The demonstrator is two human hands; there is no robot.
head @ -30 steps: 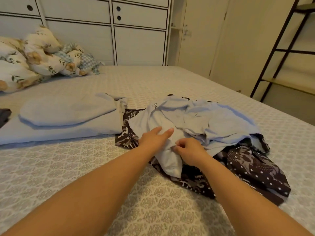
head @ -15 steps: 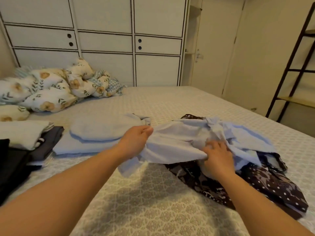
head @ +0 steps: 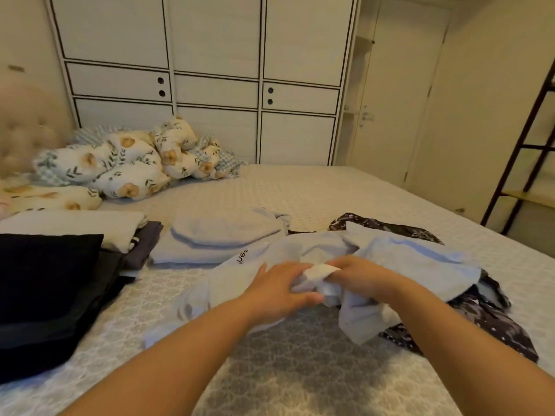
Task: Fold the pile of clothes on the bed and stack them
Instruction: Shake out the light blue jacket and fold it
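A crumpled light blue garment lies lifted over a dark patterned garment on the bed. My left hand and my right hand meet at its middle, both gripping bunched fabric, with a pale fold showing between the fingers. A folded light blue piece rests just behind. At the left sits a stack of folded clothes: black in front, grey and white behind.
Floral pillows and a bundled blanket lie at the head of the bed. A white wardrobe stands behind. A dark metal shelf frame stands at the right, beside the bed's edge.
My hands lifted the light blue garment off the dark one and then came together at its middle, gathering fabric. The view rose and swung left, showing the folded stack.
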